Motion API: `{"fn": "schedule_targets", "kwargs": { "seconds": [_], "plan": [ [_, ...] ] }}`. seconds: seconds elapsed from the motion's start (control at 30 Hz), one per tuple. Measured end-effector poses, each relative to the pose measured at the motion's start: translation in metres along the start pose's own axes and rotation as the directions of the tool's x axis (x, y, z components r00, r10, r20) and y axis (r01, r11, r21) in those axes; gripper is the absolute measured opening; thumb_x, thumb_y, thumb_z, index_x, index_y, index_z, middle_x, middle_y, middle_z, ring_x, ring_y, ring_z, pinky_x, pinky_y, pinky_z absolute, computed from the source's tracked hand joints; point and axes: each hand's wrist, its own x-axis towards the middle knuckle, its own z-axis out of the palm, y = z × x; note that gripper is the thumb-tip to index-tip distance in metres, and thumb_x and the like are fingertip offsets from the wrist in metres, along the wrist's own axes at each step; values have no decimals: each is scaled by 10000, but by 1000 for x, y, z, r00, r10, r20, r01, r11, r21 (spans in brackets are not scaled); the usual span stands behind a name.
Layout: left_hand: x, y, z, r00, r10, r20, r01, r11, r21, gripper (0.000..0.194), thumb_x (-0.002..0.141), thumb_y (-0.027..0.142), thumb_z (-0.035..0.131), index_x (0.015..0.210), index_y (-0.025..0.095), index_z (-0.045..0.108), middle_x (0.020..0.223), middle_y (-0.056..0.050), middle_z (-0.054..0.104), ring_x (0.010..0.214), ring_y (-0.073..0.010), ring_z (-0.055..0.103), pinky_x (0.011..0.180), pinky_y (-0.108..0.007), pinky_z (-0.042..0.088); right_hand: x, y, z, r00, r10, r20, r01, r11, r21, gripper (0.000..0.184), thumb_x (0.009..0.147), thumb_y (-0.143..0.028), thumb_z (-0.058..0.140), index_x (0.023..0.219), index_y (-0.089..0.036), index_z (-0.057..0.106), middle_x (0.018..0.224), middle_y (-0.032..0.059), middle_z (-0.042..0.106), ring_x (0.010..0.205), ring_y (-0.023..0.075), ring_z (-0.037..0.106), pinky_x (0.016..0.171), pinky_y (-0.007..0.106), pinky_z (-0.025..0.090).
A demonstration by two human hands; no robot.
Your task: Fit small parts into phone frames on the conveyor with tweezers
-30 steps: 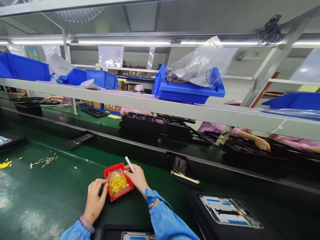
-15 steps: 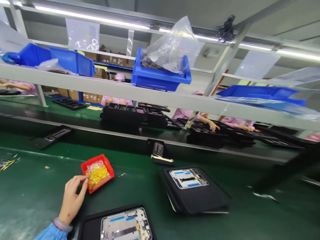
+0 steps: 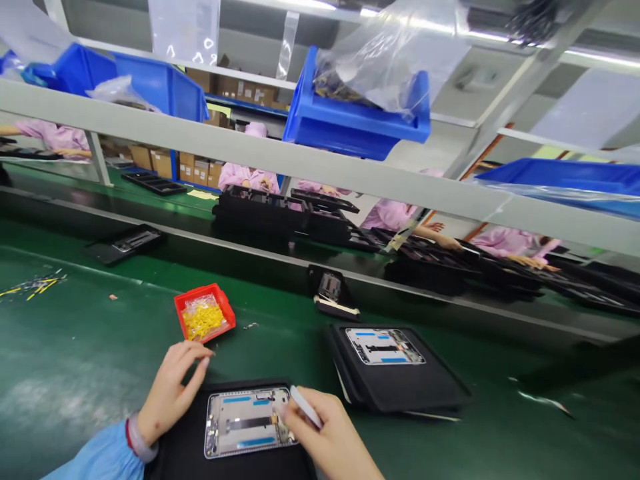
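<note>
A phone frame with blue strips and a dark ribbon lies on a black tray in front of me. My right hand is closed around a slim white stick-like tool, over the frame's right end. My left hand hovers by the tray's upper left corner, thumb and forefinger nearly together in a pinch. Whatever those fingertips hold, if anything, is too small to make out. Just beyond them sits a red bin with small yellow pieces and clear plastic inside.
On the right, stacked black trays carry another phone frame. A smaller black tray lies by the ledge. Loose strips are at far left. Overhead, a shelf rail supports blue bins; people in pink work beyond.
My left hand has drawn away from the red bin toward the tray. My right hand has come into view with the white tool, over the phone frame. The camera view has shifted.
</note>
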Motion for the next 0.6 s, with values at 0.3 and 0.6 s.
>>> {"fn": "schedule_targets", "kwargs": {
  "seconds": [0.3, 0.6],
  "plan": [
    [-15, 46, 8, 742, 139, 656, -4, 979, -203, 204, 810, 75, 421, 861, 223, 553, 882, -8, 652, 774, -156, 606, 714, -229, 474, -20, 102, 33, 965, 262, 7, -260, 958, -121, 301, 764, -516, 497, 860, -237, 437, 554, -75, 387, 528, 153, 461, 533, 224, 340],
    [-28, 49, -4, 749, 178, 639, -115, 984, -139, 227, 770, 22, 423, 844, 216, 513, 842, -10, 635, 711, -148, 594, 661, -197, 476, -8, 67, 41, 981, 189, 31, -190, 982, 14, 401, 803, -596, 454, 654, -227, 407, 544, -57, 385, 517, 136, 401, 524, 231, 329]
  ]
}}
